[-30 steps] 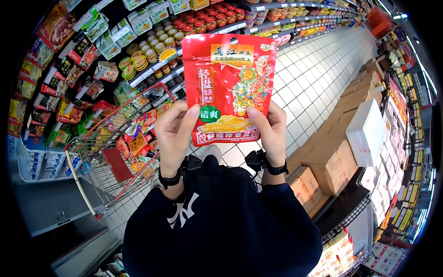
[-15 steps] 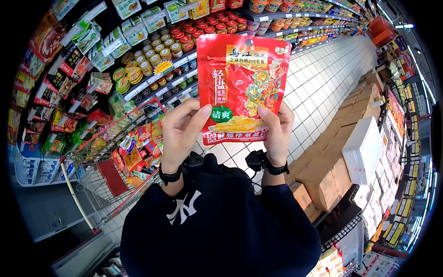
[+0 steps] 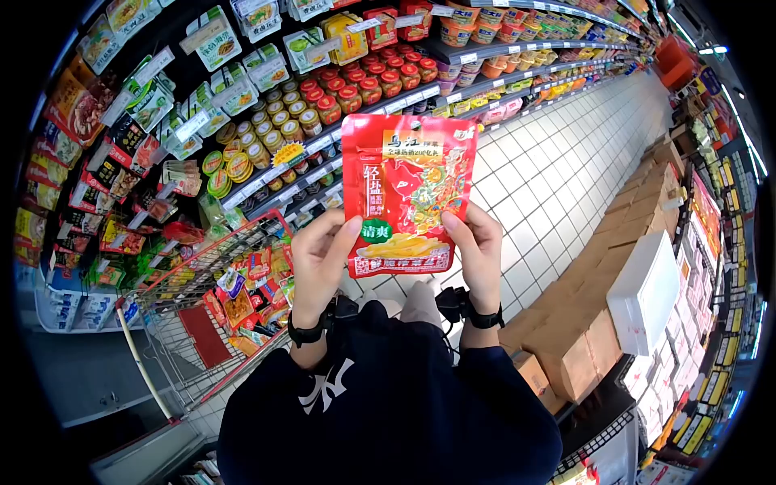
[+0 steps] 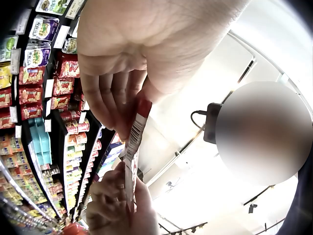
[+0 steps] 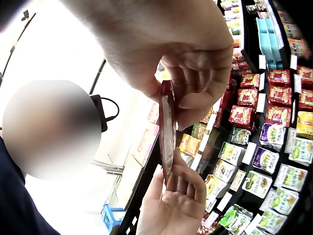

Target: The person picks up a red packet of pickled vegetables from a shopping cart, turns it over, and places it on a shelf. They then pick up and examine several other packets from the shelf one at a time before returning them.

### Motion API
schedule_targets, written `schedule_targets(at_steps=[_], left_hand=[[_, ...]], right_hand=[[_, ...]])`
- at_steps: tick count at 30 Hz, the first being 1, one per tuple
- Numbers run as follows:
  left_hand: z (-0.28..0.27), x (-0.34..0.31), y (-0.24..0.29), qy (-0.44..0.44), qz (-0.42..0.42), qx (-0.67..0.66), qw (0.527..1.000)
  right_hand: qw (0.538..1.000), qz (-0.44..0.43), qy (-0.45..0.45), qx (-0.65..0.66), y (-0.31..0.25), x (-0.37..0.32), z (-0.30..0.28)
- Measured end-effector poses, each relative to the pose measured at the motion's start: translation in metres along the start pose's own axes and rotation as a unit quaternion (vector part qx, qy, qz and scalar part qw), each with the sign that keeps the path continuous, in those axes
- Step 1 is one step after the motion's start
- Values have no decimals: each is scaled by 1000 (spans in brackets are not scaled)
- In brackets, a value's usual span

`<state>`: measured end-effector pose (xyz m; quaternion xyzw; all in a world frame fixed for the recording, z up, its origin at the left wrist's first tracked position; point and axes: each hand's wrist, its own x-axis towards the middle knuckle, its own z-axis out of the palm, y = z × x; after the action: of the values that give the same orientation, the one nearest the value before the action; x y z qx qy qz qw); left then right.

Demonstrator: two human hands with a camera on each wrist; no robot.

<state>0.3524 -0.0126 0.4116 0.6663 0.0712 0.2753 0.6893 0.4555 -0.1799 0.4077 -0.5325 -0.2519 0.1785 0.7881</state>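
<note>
A red foil pouch (image 3: 408,194) with a green oval and a picture of yellow strips is held upright, its printed front facing the head camera. The left hand (image 3: 321,257) pinches its lower left edge, thumb on the front and fingers behind. At the lower right edge the right hand (image 3: 478,255) pinches it the same way. Seen edge-on in the left wrist view, the pouch (image 4: 134,152) runs between the left hand (image 4: 132,54) and the right hand (image 4: 120,208). The right wrist view also shows the thin side of the pouch (image 5: 167,129).
A shopping cart (image 3: 204,331) with colourful packets stands at the left. Behind it are shelves of jars (image 3: 347,93) and hanging packets. Cardboard boxes (image 3: 566,323) and a white foam box (image 3: 644,293) line the right side of the tiled floor (image 3: 525,194).
In the head view the pouch and both hands sit lower than before, and the pouch looks smaller. More of the shelves shows above it. Both hands keep their pinch.
</note>
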Motion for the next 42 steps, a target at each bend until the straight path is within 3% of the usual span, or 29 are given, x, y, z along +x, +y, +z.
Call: schedule_targets(at_steps=[13,21,26,29,35,42], left_hand=[[101,74,-16,49,-47,24,997],[185,105,-43,135,12,32,990],[236,111,-48,176,21,17,984],[253,107,-38,199,-41,56,978],[264,105,-43,207,54,40,976],[258,110,-38,239,27,45,970]], right_hand=[[997,13,-81,-6,-20,104,-112],[992,39,-118,30,-42,142,-190],[980,40,-189,-50,-52,147,-236],[972,59,-211,-81,-58,147,-250],[968,54,-240,-51,-64,154,-257],[957,74,-279,-20,-60,172,-253]])
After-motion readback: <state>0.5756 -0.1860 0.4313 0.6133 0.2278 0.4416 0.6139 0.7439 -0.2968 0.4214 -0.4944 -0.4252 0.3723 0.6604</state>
